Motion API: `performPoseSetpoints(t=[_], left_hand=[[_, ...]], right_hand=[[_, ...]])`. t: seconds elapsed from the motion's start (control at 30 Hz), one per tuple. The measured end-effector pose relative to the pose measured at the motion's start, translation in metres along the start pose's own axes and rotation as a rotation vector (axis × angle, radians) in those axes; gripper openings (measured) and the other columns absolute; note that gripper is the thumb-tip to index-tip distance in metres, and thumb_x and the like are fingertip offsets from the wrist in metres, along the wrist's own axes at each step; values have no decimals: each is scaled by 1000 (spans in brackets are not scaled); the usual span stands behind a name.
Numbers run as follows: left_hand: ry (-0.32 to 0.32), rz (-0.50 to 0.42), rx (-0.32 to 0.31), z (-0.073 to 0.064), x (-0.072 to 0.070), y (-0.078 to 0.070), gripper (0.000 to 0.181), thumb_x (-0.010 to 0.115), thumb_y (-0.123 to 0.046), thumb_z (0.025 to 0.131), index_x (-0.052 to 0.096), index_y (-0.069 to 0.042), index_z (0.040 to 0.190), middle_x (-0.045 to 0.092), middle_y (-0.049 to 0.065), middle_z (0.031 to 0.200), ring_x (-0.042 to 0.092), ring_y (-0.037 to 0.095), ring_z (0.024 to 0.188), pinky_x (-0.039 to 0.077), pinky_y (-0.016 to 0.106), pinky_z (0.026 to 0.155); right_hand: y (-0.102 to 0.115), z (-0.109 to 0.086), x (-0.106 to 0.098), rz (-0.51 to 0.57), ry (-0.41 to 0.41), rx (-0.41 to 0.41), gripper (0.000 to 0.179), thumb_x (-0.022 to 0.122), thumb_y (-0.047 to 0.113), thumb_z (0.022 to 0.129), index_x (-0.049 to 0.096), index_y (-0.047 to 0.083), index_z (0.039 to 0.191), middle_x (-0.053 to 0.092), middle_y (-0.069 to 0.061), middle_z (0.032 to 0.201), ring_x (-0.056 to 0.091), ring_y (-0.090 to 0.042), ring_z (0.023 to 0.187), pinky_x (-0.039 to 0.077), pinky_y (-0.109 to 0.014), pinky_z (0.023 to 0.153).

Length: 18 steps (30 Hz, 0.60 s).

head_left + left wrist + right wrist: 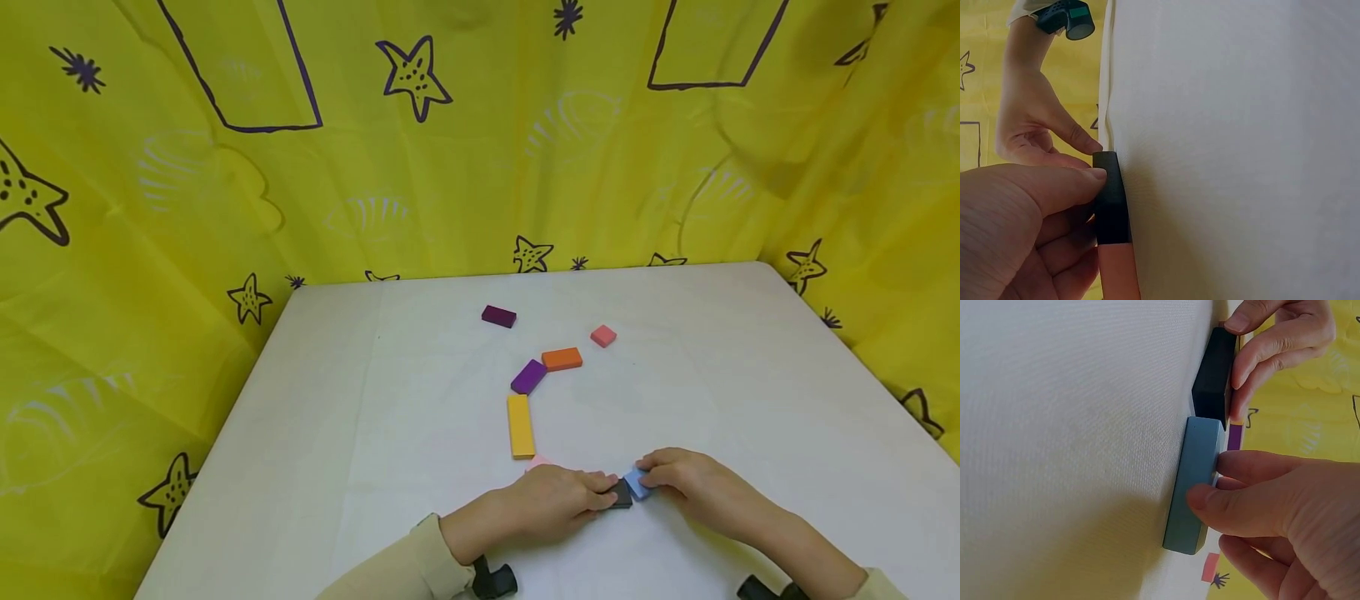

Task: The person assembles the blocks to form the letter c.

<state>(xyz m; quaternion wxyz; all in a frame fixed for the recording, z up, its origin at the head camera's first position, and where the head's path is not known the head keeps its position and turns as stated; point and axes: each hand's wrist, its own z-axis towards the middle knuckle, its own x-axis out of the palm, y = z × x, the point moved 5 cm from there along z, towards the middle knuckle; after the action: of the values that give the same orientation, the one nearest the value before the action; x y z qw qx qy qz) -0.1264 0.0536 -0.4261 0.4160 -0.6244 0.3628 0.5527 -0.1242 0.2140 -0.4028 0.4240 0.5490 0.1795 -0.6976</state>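
My left hand [551, 500] holds a black block [621, 494] flat on the table, its thumb along the near side in the left wrist view. One end of the black block meets a pink block [1119, 269], which my left hand mostly covers in the head view. Between thumb and fingers, my right hand [701, 487] pinches a light blue block [1192, 487] lying on the table. The blue block's end sits right at the black block's end, at a slight angle to it.
Beyond the pink block, a yellow block [521, 427], a purple block [528, 377] and an orange block [562, 359] carry on a curved line. A dark maroon block [498, 317] and a small coral block [603, 336] lie apart, farther back on the white table [420, 375]. Yellow curtains surround it.
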Motion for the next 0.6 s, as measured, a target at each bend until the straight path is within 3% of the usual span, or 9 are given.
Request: performPoseSetpoints(t=[0.6], left_hand=[[-4, -8, -1, 0, 1, 0, 34, 48, -27, 97, 54, -21, 130, 42, -10, 138, 33, -4, 124, 34, 11, 90]], right_hand=[[-1, 2, 0, -2, 23, 2, 26, 77, -8, 61, 71, 7, 82, 65, -5, 94, 63, -24, 85, 52, -30, 67]])
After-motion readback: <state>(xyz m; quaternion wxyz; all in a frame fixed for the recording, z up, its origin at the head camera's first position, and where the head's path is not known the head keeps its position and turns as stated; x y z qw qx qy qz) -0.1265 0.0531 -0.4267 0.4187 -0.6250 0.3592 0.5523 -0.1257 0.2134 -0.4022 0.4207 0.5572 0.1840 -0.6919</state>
